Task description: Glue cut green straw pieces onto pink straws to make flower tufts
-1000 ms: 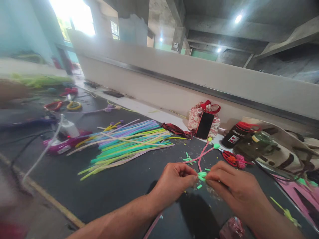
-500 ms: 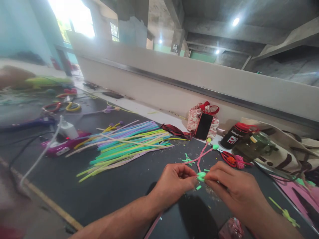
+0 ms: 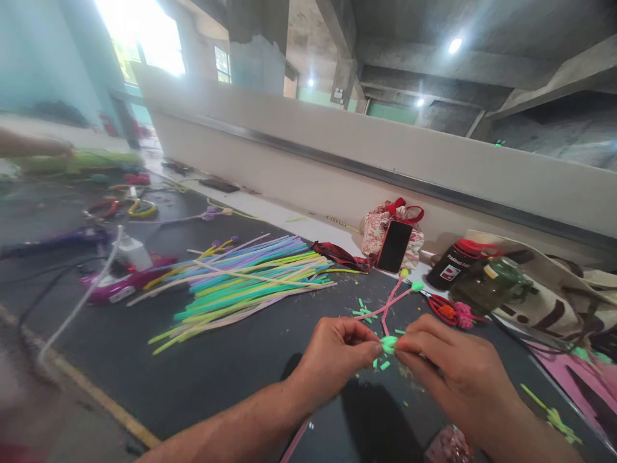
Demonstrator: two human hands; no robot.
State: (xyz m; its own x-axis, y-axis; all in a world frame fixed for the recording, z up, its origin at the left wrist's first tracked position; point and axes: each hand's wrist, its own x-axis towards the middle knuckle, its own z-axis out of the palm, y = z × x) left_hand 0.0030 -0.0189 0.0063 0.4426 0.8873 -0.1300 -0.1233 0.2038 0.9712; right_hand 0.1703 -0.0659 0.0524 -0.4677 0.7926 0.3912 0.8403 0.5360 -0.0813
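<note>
Between my two hands is a small mint-green bud [image 3: 388, 344] that looks made of bent pipe cleaner. My left hand [image 3: 340, 350] pinches its left side between thumb and fingers. On its right side, my right hand [image 3: 443, 357] is closed with thumb and fingertips against it. Short green cut pieces [image 3: 384, 365] lie just below the bud, with more [image 3: 364, 310] scattered behind it. Two pink stems [image 3: 393, 302] with a yellow and a green tip cross beyond my fingers.
Many coloured pipe cleaners [image 3: 255, 283] lie left of my hands. Behind stand a phone [image 3: 394, 246] against a patterned bag [image 3: 376, 228], a black bottle [image 3: 450, 265] and a green bottle [image 3: 496, 283]. Red-handled scissors [image 3: 438, 308] lie nearby. Another person's hand [image 3: 33, 145] is blurred at far left.
One more short green piece now lies below the bud, near my left fingertips. My hands have barely moved and keep their pinch. The other person's hand at far left has shifted.
</note>
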